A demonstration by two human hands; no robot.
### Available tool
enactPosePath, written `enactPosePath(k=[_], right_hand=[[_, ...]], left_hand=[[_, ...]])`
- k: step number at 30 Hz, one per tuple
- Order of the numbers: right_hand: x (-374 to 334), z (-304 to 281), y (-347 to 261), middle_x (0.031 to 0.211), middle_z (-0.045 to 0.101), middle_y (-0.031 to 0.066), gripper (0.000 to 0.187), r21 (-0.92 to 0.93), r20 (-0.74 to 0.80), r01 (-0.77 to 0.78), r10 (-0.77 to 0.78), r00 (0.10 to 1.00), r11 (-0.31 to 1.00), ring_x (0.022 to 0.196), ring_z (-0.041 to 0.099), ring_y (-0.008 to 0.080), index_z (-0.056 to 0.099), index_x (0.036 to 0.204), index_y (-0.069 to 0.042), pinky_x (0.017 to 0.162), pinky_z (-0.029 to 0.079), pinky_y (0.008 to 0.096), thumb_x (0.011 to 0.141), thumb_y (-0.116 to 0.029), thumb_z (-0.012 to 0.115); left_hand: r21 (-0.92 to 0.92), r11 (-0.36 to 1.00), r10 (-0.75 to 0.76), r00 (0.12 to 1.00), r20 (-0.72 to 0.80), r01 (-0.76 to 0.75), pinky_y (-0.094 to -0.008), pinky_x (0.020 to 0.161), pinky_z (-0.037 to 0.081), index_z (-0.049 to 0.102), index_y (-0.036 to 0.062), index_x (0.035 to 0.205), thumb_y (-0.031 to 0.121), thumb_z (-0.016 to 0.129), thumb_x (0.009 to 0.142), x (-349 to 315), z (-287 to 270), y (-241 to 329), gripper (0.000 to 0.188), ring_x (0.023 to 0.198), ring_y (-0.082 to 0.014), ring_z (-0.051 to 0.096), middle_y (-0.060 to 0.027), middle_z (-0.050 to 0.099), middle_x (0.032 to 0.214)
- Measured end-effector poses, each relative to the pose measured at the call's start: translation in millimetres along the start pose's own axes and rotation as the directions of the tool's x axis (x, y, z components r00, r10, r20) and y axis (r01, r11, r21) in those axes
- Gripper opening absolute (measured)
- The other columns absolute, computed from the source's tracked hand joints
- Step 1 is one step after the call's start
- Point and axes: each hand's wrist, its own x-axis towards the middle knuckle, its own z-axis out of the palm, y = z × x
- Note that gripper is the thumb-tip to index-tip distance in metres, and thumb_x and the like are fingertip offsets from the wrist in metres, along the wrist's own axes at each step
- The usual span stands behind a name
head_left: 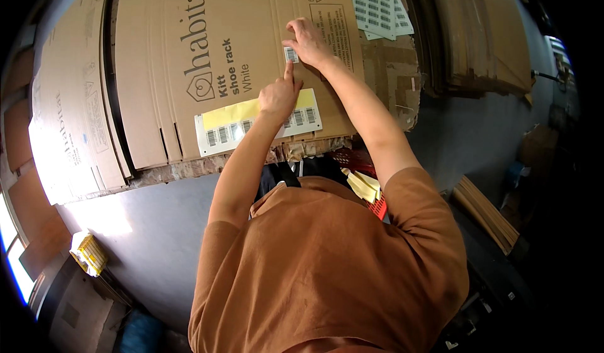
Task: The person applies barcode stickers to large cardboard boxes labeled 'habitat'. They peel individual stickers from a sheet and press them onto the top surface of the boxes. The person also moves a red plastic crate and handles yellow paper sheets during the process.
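Note:
A flat brown cardboard carton [151,101] with dark print lies in front of me. On it is a small white barcode label [290,54]. The outstretched index finger of my left hand [280,95] touches the label's lower edge, with the other fingers curled in. My right hand [309,44] rests just right of the label, its fingers bent and spread apart; nothing shows between them. Under my left wrist lies a label sheet [217,136] with a bare yellow backing strip and a row of barcode labels, partly hidden by my forearm.
Another flat carton [69,114] lies at the left. More barcode sheets [377,7] sit at the far right of the worktop, near stacked cardboard [472,32]. A red basket [376,208] holds yellow strips [365,186] below the table edge. Cardboard pieces [484,215] lean lower right.

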Motion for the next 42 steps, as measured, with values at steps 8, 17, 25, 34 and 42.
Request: enactPosePath(k=[8,17,25,34,42], right_hand=[[-99,-55,-87,0.139,0.049,0.0136,0.073,0.514,0.399,-0.483,0.301,0.866,0.709,0.106,0.06,0.0292,0.037,0.144,-0.012,0.092,0.049,0.0405,0.082,-0.021,0.074],[-163,-107,-130,0.086,0.062,-0.0039,0.042,0.72,0.304,-0.466,0.369,0.878,0.514,0.071,0.051,0.0013,0.058,0.13,-0.007,0.066,0.043,0.0171,0.089,-0.004,0.063],[-222,-131,-121,0.104,0.065,0.0026,0.038,0.788,0.245,-0.463,0.483,0.84,0.405,0.086,0.058,0.0059,0.059,0.127,-0.003,0.078,0.048,0.0216,0.09,-0.002,0.062],[-252,-154,-149,0.113,0.062,0.0059,0.043,0.765,0.356,-0.546,0.481,0.801,0.342,0.098,0.06,0.0105,0.054,0.128,0.0,0.088,0.049,0.026,0.086,0.003,0.063],[-297,-136,-135,0.099,0.066,0.004,0.018,0.407,0.332,-0.728,0.654,0.68,0.552,0.087,0.06,0.0123,0.068,0.087,0.002,0.078,0.047,0.0258,0.082,-0.015,0.073]], left_hand=[[-0.317,0.948,-0.073,0.945,-0.32,-0.034,-0.0527,0.068,0.052,0.049,0.0062,0.129,0.031,0.044,0.098,-35,-2,-48,0.04,0.076,-0.0442,0.065,-0.0264,0.066,0.085],[-0.35,0.876,-0.447,0.832,-0.329,0.332,-0.0498,0.103,0.033,0.035,0.0017,0.142,0.044,0.054,0.092,-91,-42,-129,0.068,0.121,-0.0316,0.049,-0.0208,0.054,0.126],[-0.949,0.302,-0.068,0.995,0.067,0.085,-0.0294,0.079,0.049,0.024,0.0099,0.149,0.006,0.072,0.081,-166,-71,-127,0.084,0.094,-0.0153,0.061,-0.0108,0.063,0.107],[-0.858,0.514,0.173,0.976,0.13,0.023,-0.0256,0.066,0.051,0.06,-0.0044,0.119,-0.006,0.071,0.072,-193,-104,-111,0.049,0.077,-0.0119,0.061,-0.0106,0.066,0.099],[-0.633,0.771,0.081,0.997,-0.022,-0.076,-0.0275,0.074,0.051,0.071,-0.0047,0.096,0.007,0.074,0.075,-188,-57,-124,0.024,0.079,-0.0131,0.063,-0.0091,0.068,0.098]])
